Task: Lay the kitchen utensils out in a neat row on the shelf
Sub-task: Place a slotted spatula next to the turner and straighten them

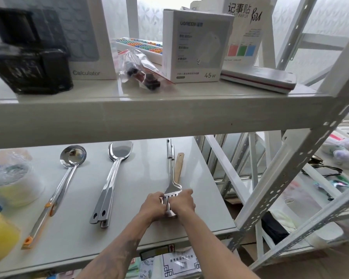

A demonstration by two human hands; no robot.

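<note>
Left hand (152, 206) and right hand (182, 202) both grip the slotted steel spatula (170, 188) blade on the smooth white shelf (69, 238). A wooden handle (178, 167) lies alongside; polished ladle (69, 168) and spoon (113, 174) lie apart.

Silver steel showing against a pale grey-white shelf (69, 234)

Left of the slotted spatula (170, 190), the ladle (69, 164) is gleaming mirror-silver with orange tips on its handle; beside the spatula a wooden handle (178, 168) is showing tan. Above it, the charger box (195, 47) is showing white and grey, the memo box (244, 33) carrying red, green and blue squares.
</note>
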